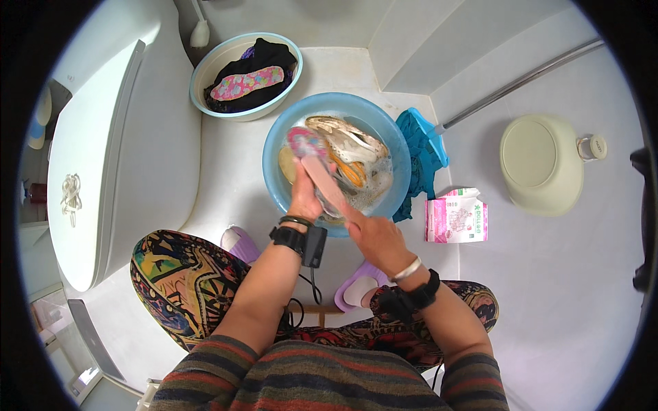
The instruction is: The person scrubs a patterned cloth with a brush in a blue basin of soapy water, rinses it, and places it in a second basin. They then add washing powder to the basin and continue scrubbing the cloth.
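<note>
My left hand (307, 198) grips a pink patterned insole (307, 142), blurred at its top end, above a blue basin (274, 192). Held in my right hand (380, 239) is a pink-handled brush (325, 182); it lies across the insole, and its bristles are hidden. Inside the basin, a dirty white shoe (349, 138) sits in sudsy water. An orange object (353, 170), partly covered by foam, rests beside that shoe. Close to my left fingers is a tan, rounded thing (286, 163) that I cannot identify.
A pale basin (198, 97) holds dark cloth and another patterned insole (248, 83). To the right are a teal mop (420, 159), a pink-and-white packet (457, 218) bearing writing, and a pale green basin (565, 174). White laces (71, 198) lie on a white fixture (97, 154) at left.
</note>
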`<state>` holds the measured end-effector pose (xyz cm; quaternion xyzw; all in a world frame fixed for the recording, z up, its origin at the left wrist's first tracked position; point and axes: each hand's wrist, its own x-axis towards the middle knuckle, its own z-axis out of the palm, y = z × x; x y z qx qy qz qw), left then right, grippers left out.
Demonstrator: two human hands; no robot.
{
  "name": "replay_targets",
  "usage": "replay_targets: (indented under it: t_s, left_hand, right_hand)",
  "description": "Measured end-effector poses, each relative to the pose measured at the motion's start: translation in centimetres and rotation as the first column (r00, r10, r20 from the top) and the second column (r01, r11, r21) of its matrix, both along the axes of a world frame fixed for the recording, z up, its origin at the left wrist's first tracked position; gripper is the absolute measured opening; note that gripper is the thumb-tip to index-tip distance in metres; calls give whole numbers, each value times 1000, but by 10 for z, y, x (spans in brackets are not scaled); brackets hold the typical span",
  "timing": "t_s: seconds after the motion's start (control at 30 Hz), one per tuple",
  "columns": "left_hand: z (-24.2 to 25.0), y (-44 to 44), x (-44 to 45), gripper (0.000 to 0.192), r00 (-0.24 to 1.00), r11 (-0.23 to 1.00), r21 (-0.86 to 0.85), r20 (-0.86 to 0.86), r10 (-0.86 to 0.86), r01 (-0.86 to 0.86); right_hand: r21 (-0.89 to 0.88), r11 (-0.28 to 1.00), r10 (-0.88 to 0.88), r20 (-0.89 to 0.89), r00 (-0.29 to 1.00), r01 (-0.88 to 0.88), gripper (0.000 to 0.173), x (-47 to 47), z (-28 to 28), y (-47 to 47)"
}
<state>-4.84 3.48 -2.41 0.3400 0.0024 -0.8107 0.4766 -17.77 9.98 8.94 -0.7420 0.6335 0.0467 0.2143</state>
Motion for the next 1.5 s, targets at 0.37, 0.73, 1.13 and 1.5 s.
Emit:
replay_targets:
  t_s: [0.37,0.73,1.13,1.5]
  left_hand:
    - [8,-3,7,55,990,989,-59,-38,133,-135]
    - [8,1,-4,44,993,982,153,-37,116,-109]
    - [22,8,-9,42,995,997,14,66,79,-80]
    - [40,-1,-3,39,995,997,25,67,75,-77]
  right_hand:
    - [-25,999,-43,13,999,44,41,3,4,-5]
    - [-145,987,-74,-31,997,68,48,-4,-13,9]
    - [-57,987,-147,37,988,149,47,-14,-25,4]
    - [-147,987,-62,37,997,66,51,1,-2,5]
